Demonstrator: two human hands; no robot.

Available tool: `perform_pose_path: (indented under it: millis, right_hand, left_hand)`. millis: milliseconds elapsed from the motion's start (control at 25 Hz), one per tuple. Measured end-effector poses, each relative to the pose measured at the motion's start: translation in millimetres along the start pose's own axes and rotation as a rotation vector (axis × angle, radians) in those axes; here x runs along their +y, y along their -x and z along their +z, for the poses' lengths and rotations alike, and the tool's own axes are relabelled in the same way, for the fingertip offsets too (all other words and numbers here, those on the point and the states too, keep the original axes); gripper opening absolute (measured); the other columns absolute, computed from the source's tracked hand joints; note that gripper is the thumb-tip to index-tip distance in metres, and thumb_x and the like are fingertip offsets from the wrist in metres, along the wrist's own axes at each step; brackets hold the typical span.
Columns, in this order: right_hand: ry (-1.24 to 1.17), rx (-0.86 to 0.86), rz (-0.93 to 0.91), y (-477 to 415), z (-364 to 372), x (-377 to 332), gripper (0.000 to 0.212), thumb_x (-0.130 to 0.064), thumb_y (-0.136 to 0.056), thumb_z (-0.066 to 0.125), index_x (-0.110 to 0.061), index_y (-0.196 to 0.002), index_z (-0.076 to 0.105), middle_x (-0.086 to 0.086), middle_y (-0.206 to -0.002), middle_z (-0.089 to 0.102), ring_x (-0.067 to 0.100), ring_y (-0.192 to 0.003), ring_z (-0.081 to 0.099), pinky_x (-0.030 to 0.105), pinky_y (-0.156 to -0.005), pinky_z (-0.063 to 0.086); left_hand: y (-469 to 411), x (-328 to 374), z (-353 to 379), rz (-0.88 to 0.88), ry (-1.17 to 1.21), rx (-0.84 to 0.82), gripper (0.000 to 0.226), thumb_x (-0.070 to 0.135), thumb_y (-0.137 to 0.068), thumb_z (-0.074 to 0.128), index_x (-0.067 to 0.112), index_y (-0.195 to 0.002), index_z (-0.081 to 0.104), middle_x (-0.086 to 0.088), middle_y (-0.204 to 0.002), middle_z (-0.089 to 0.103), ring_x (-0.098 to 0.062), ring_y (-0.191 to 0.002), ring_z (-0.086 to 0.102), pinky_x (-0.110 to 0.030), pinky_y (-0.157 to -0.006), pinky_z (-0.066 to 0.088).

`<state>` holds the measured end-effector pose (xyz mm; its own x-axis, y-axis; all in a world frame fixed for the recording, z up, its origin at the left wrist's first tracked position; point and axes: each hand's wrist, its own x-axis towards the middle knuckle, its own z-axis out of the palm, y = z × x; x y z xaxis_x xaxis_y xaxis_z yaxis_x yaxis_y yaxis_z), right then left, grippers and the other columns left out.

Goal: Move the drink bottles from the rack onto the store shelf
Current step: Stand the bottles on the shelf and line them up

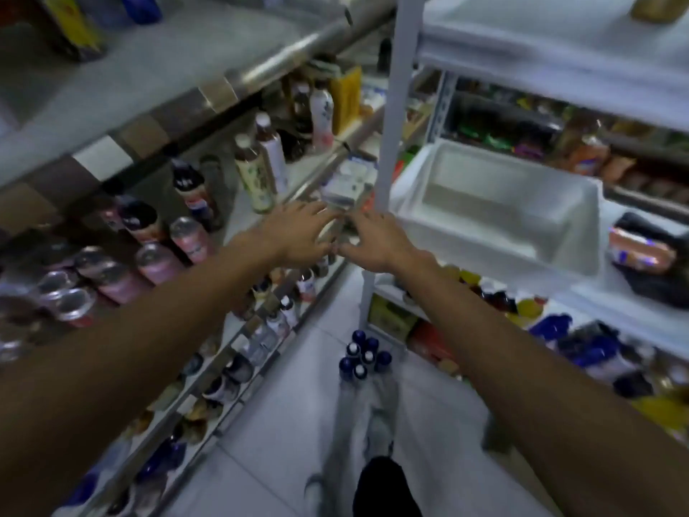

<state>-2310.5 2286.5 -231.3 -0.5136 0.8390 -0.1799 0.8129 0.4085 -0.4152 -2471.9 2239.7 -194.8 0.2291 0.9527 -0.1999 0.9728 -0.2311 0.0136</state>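
Both my arms stretch forward down the aisle, and the picture is blurred by motion. My left hand [298, 233] and my right hand [376, 240] sit close together with fingers spread, at the front rail of the store shelf [313, 177] on the left. I see no bottle in either hand. A cluster of blue-capped drink bottles [363, 358] stands on the floor below my hands. The white rack [384, 151] rises on the right, with more blue and yellow bottles [551, 326] on its lower level.
The left shelf carries pink cans [156, 261], dark cola bottles [190, 192] and tea bottles [257, 173]. A white foam box [581, 203] sits on the rack at hand height. My legs and shoes [376, 434] stand on the pale tiled floor.
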Motion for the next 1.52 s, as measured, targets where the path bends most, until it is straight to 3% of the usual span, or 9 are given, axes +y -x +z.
perform_pose_path:
  millis: [280,600,760,920,1000,1120,1240,1360,1520]
  right_hand:
    - [-0.021,-0.185,0.206,66.6,92.0,64.6,0.071,-0.053,-0.087,0.053,-0.023,-0.149,0.034,0.013,-0.146,0.044,0.037,-0.132,0.04,0.047,-0.104,0.038]
    - [-0.199,-0.205,0.281,96.7,123.3,135.5,0.063,-0.038,-0.089,0.06,-0.02,-0.145,0.041,0.012,-0.14,0.049,0.035,-0.127,0.046,0.038,-0.104,0.039]
    - [-0.233,-0.243,0.277,98.1,122.6,162.4,0.059,-0.035,-0.094,0.058,-0.018,-0.147,0.04,0.011,-0.149,0.041,0.032,-0.134,0.039,0.036,-0.11,0.029]
    - [-0.255,-0.294,0.326,102.1,156.2,180.9,0.048,-0.039,-0.093,0.055,-0.015,-0.134,0.05,0.013,-0.133,0.053,0.035,-0.125,0.049,0.041,-0.102,0.042]
    - [-0.218,-0.317,0.26,95.3,191.4,184.5,0.042,-0.043,-0.089,0.054,-0.018,-0.122,0.054,0.012,-0.12,0.059,0.035,-0.115,0.054,0.044,-0.095,0.047]
    - [-0.228,-0.252,0.227,72.4,259.7,202.5,0.042,-0.036,-0.091,0.057,-0.017,-0.128,0.053,0.012,-0.124,0.058,0.035,-0.116,0.052,0.046,-0.098,0.045]
    - [-0.261,-0.268,0.309,69.0,334.3,224.9,0.049,-0.032,-0.091,0.06,-0.017,-0.137,0.049,0.011,-0.137,0.05,0.035,-0.126,0.045,0.045,-0.104,0.041]
    - [-0.34,-0.328,0.422,65.6,417.1,255.1,0.058,-0.034,-0.091,0.063,-0.015,-0.143,0.043,0.017,-0.135,0.051,0.037,-0.125,0.046,0.043,-0.105,0.04]
    - [-0.409,-0.45,0.491,36.3,512.6,286.3,0.065,-0.037,-0.092,0.063,-0.014,-0.147,0.036,0.016,-0.14,0.047,0.033,-0.129,0.044,0.04,-0.107,0.037]
  left_hand:
    - [7.8,44.3,96.8,0.125,-0.081,-0.287,0.065,0.044,-0.098,0.039,0.026,-0.153,0.011,-0.005,-0.161,0.009,-0.031,-0.143,0.019,-0.044,-0.112,0.019]
    - [-23.9,108.3,138.1,0.114,-0.107,-0.394,0.063,0.041,-0.098,0.039,0.025,-0.153,0.014,-0.006,-0.16,0.017,-0.03,-0.144,0.017,-0.043,-0.116,0.007]
    - [-37.6,132.6,159.4,0.053,-0.03,-0.427,0.062,0.04,-0.098,0.039,0.024,-0.153,0.016,-0.006,-0.158,0.021,-0.031,-0.142,0.022,-0.045,-0.115,0.011]
    - [-42.5,148.9,193.1,0.059,0.078,-0.43,0.057,0.037,-0.095,0.044,0.022,-0.148,0.028,-0.008,-0.15,0.036,-0.032,-0.133,0.036,-0.045,-0.112,0.019]
    - [-51.2,149.5,230.8,0.092,0.129,-0.375,0.051,0.033,-0.092,0.048,0.022,-0.141,0.037,-0.007,-0.138,0.048,-0.032,-0.122,0.045,-0.043,-0.106,0.025]
    - [-68.1,140.1,312.8,0.075,0.23,-0.352,0.051,0.034,-0.088,0.047,0.021,-0.136,0.042,-0.006,-0.133,0.053,-0.031,-0.117,0.049,-0.04,-0.1,0.03]
    - [-63.5,123.3,395.9,0.009,0.235,-0.407,0.063,0.033,-0.09,0.049,0.022,-0.148,0.028,-0.007,-0.146,0.042,-0.032,-0.125,0.044,-0.041,-0.106,0.026]
    - [-52.4,97.2,477.2,-0.015,0.229,-0.45,0.067,0.03,-0.095,0.046,0.021,-0.153,0.012,-0.008,-0.152,0.033,-0.032,-0.129,0.041,-0.04,-0.109,0.021]
    - [-43.6,67.8,574.5,-0.052,0.23,-0.517,0.067,0.031,-0.097,0.043,0.023,-0.153,0.008,-0.006,-0.156,0.026,-0.03,-0.136,0.034,-0.04,-0.112,0.018]
